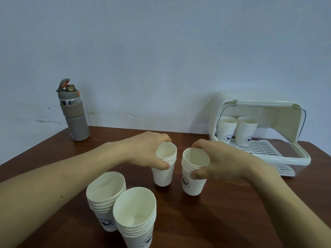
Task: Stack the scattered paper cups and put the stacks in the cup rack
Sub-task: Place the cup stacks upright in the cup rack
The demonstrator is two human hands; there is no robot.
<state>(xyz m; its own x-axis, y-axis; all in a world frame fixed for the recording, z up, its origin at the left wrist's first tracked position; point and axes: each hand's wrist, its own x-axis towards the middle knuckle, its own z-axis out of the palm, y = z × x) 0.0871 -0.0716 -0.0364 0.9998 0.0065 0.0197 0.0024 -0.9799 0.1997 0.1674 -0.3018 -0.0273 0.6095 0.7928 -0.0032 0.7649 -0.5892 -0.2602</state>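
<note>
We are clasping the left cup stack (162,176) in our left grip (148,153), the right cup stack (192,187) in our right grip (220,161), near the cup rack (283,126) (hard squeezing may be crushing rims).

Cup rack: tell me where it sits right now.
In the head view, the cup rack stands at the table's far right against the wall, lid open, just beyond the right hand, which holds a stack.

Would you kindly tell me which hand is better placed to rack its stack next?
Probably the right hand: it grips the stack nearest the cup rack, which stands open further right. The left hand would have to reach across it.
</note>
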